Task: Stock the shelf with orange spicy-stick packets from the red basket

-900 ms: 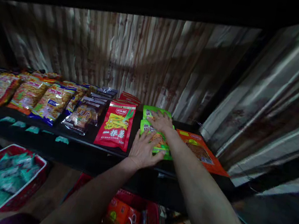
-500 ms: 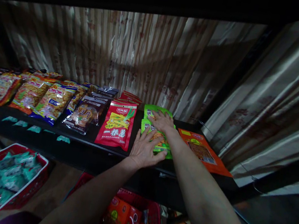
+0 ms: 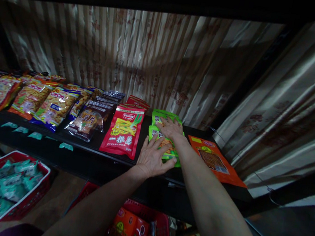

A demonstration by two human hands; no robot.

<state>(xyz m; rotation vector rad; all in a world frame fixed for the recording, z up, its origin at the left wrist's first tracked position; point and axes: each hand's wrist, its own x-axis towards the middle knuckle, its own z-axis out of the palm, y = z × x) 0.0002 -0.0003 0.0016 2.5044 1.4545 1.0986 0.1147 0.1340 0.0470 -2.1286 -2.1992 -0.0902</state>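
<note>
Two green snack bags lie one behind the other on the black shelf (image 3: 94, 148). My left hand (image 3: 153, 157) rests on the front green bag (image 3: 174, 158), its fingers spread over the left part. On the rear green bag (image 3: 161, 114) lies my right hand (image 3: 169, 129), fingers stretched out and flat. Both hands cover much of the print. Just left of them is a red snack bag (image 3: 122, 130) with yellow sticks pictured on it. To their right, an orange packet (image 3: 213, 159) lies flat on the shelf.
Further left stand dark brown snack bags (image 3: 88, 120) and several colourful noodle-like snack bags (image 3: 55, 107). Below, a red basket (image 3: 40, 179) holds teal packets, and another red basket (image 3: 162, 231) holds orange packets. A striped curtain (image 3: 143, 59) hangs behind the shelf.
Both hands stay on the green bags, almost unmoved. The view has shifted very slightly.
</note>
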